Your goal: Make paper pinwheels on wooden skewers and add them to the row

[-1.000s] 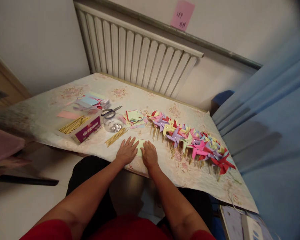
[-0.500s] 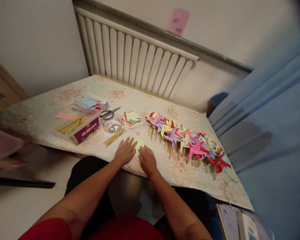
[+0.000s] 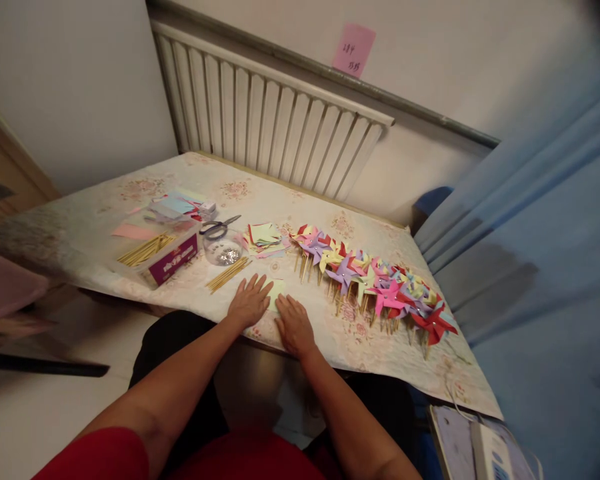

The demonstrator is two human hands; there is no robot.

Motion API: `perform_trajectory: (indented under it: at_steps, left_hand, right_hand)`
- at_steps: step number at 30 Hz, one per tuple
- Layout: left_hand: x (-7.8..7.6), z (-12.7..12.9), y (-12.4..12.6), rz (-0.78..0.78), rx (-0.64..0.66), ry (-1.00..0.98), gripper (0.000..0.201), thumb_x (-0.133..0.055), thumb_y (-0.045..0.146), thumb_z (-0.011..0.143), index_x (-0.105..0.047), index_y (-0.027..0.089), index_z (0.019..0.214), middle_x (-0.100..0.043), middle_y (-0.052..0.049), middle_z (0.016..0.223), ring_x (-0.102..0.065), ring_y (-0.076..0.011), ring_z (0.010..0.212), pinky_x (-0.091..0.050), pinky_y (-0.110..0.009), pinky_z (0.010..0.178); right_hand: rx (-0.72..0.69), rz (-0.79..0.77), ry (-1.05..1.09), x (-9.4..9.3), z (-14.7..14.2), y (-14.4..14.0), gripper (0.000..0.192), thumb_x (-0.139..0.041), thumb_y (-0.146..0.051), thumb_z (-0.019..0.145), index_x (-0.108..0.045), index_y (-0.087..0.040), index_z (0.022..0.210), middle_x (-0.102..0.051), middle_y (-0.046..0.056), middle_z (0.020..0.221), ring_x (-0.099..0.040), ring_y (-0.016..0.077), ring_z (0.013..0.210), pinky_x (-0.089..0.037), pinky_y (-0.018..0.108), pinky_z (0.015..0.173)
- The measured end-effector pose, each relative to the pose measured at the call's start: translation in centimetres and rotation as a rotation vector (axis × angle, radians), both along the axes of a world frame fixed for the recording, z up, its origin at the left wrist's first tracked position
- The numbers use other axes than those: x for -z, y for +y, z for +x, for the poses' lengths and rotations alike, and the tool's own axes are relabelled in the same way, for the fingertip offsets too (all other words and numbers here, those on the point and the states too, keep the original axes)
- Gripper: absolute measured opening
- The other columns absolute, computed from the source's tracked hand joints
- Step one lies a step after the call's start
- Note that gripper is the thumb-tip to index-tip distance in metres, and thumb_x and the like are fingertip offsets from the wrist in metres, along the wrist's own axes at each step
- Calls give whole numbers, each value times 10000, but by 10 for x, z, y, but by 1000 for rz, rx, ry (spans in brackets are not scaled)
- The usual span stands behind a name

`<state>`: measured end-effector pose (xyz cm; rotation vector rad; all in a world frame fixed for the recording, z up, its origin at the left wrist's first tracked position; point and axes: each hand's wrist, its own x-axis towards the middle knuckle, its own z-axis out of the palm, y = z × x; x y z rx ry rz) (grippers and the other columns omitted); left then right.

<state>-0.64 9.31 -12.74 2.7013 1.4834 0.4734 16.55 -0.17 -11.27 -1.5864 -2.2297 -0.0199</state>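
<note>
Paper (image 3: 277, 289), pale green, lay flat between left hand (image 3: 250, 302) and right hand (image 3: 295, 327), fingertips at its sides; left fingers slightly spread, right ones closer together, all outstretched, apparently pinching nothing, though the near edge was hard to make out. Step in hand seemed smoothing or steadying, the next move calling for one edge freed. Loose sticks (image 3: 227, 275) lay just left of the left fingers.

Table (image 3: 310, 203) with radiator (image 3: 275, 123) behind. Near edge: paper sheet (image 3: 277, 293) between left hand (image 3: 250, 301) and right hand (image 3: 295, 325). Behind the sheet, a paper stack (image 3: 265, 235); left of this, a dish (image 3: 210, 257) holding small pieces (image 3: 229, 256), scissors (image 3: 220, 229) just behind, loose sticks (image 3: 229, 275) before it. Farther left, a box (image 3: 175, 262) containing more sticks (image 3: 147, 250). Right: clustered pinwheels (image 3: 370, 280).
</note>
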Motion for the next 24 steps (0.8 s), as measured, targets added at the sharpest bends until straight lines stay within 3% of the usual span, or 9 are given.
perform_trajectory:
  at_steps: [18,24]
  left_hand:
    - [1,-1,1,4,2,7,498,-366,357,934,-456,264,1415,-369,-68,1531,-243,-290,1440,-203,-545,1139]
    - [1,-1,-1,9,3,8,499,-351,356,943,-448,250,1421,-370,-75,1530,-239,-293,1441,-202,-540,1139]
  right_hand:
    - [91,-41,-22,10,-2,-24,421,-486,-269,954,-487,-213,1371,-500,78,1436,-332,271,1394,-249,504,1138]
    - [143,2,98,19,3,-34,373,-455,-225,955,-540,-184,1316,-557,85,1378,-400,247,1356,-278,473,1134]
